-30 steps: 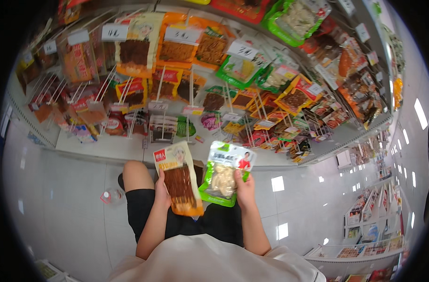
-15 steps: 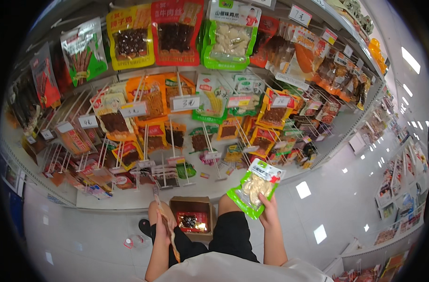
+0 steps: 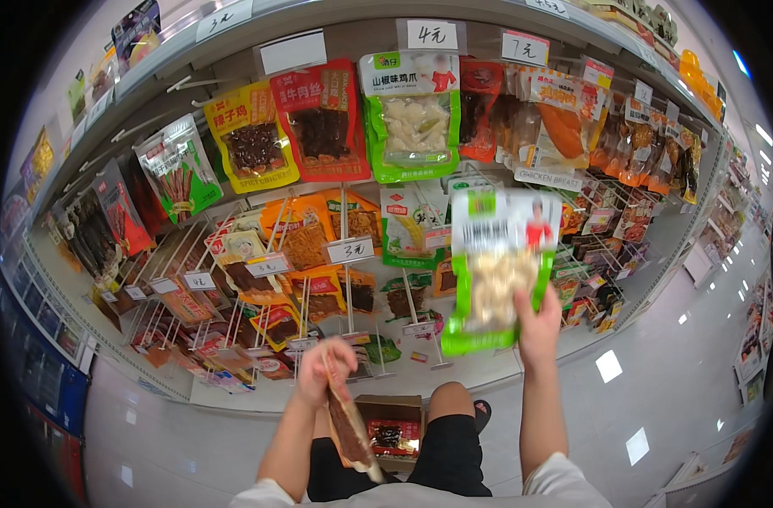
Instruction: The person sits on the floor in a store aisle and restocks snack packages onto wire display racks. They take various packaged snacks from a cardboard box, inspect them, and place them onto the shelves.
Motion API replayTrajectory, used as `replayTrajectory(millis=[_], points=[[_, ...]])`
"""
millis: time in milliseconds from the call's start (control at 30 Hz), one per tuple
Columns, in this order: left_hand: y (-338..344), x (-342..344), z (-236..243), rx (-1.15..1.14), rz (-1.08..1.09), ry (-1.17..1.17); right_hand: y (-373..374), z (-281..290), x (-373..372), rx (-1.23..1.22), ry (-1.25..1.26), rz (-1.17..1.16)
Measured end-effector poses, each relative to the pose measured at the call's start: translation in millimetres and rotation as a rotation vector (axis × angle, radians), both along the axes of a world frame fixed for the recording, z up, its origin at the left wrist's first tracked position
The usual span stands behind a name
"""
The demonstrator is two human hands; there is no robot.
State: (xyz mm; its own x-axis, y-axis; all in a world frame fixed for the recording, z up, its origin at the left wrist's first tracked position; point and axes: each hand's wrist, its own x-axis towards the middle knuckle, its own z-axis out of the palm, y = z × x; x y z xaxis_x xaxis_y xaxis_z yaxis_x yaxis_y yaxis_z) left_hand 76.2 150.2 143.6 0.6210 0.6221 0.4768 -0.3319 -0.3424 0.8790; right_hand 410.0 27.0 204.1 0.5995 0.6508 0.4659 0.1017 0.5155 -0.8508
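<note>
My left hand [image 3: 323,374] grips a cream-and-brown snack packet [image 3: 352,419], turned nearly edge-on and slanting down over my lap. My right hand [image 3: 534,326] holds up a green-and-white pouch [image 3: 496,262] with pale contents, slightly blurred, in front of the hanging stock. A similar green-and-white pouch [image 3: 412,127] hangs on the top row, above and left of it. Below my left hand, between my knees, a cardboard box [image 3: 388,403] contains a red packet [image 3: 393,436]. Red [image 3: 318,127] and yellow [image 3: 251,140] pouches hang beside the upper green one.
A curved shelf unit [image 3: 208,394] spans the front, with rows of hooks, packets and price cards [image 3: 350,250]. Blue crates or cases [image 3: 39,356] stand at far left. A tiled floor [image 3: 649,381] runs rightward toward other displays [image 3: 750,347].
The view has tilted up to the top row. My right hand has raised the green pouch toward the shelf; my left hand has lifted its packet, which turned edge-on.
</note>
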Motion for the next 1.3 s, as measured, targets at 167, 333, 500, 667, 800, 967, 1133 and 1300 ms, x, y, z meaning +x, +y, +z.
replayTrajectory(millis=[167, 333, 500, 667, 800, 967, 1133, 1300], points=[[51, 62, 196, 0.43, -0.474, -0.186, 75, 92, 12, 0.17, -0.103, 0.041], [103, 121, 279, 0.104, -0.891, -0.323, 105, 134, 3, 0.289, -0.156, 0.102], [111, 131, 302, 0.055, -0.964, -0.338, 109, 150, -1, 0.349, -0.26, 0.064], [112, 133, 308, 0.01, -0.939, -0.313, 107, 162, -2, 0.336, -0.27, 0.077], [106, 138, 315, 0.015, -0.93, -0.286, 103, 168, -4, 0.308, -0.25, 0.089], [113, 144, 332, 0.156, -1.047, -0.271, 114, 177, -7, 0.447, -0.319, 0.026], [114, 140, 345, 0.249, -1.018, -0.188, 117, 184, -12, 0.491, -0.346, 0.064], [109, 135, 346, 0.244, -0.946, -0.2, 115, 182, -14, 0.395, -0.314, 0.038]])
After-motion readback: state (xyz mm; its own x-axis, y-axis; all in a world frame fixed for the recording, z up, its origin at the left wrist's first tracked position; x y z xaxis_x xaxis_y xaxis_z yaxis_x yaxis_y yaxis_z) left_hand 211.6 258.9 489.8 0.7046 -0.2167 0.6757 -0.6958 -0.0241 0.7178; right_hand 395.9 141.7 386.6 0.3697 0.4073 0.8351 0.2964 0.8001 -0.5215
